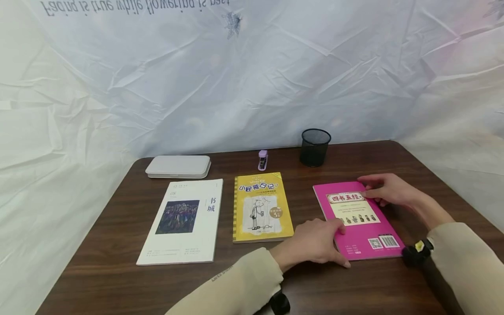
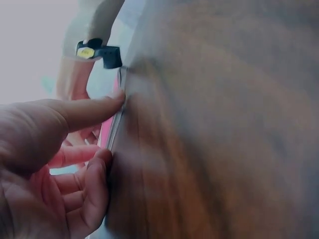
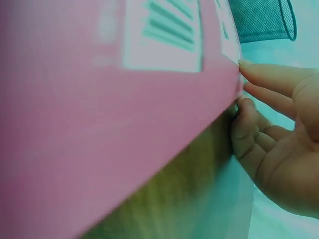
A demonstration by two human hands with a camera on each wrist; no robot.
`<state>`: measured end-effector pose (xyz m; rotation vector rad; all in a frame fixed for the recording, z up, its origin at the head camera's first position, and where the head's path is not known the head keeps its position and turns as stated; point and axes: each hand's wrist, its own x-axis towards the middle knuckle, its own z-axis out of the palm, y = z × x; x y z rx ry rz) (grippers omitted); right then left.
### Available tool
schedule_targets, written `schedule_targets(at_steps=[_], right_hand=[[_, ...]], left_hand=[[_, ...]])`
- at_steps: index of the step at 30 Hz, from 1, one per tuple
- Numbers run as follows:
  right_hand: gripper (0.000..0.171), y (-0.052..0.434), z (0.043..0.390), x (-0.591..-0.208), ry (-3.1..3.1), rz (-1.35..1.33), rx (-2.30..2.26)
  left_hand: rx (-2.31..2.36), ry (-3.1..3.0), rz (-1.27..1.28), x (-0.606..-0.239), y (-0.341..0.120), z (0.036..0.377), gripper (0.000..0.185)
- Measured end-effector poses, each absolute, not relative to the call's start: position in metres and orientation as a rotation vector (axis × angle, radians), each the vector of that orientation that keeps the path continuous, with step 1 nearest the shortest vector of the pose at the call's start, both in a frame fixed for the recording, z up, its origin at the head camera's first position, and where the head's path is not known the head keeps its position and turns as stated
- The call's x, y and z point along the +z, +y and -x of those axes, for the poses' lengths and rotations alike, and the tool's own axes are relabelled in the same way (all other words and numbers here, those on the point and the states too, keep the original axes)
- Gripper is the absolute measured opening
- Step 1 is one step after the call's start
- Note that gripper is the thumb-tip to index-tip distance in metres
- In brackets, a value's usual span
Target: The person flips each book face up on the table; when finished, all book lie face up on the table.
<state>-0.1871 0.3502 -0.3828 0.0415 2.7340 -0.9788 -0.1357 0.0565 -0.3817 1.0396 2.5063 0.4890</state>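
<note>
Crinkled white sheeting backs a dark tabletop (image 1: 118, 245) in the head view, where three books lie in a row. The left hand (image 1: 315, 245) and right hand (image 1: 387, 190) touch the edges of the pink book (image 1: 358, 218), which lies flat at the right end, not yet lifted.

Left wrist: fingertips (image 2: 112, 102) press its edge, a loose grip.

Right wrist: fingers (image 3: 269, 79) straight against the cover, clasping nothing.

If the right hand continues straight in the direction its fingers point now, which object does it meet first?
The right hand points leftward across the pink book, which its fingertips already touch at the far right edge. Beyond that book, the yellow book probably comes next, though depth is hard to judge.
</note>
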Motion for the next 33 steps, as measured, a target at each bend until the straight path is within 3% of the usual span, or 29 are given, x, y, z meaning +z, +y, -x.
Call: schedule_targets(at_steps=[27, 33], right_hand=[[0.069, 0.366, 0.182, -0.386, 2.629, -0.080, -1.138], [0.045, 0.386, 0.172, -0.397, 2.477, -0.032, -1.502]], left_hand=[[0.340, 2.607, -1.039, -0.374, 0.044, 0.134, 0.061], [0.320, 2.608, -1.062, -0.373, 0.042, 0.135, 0.059]])
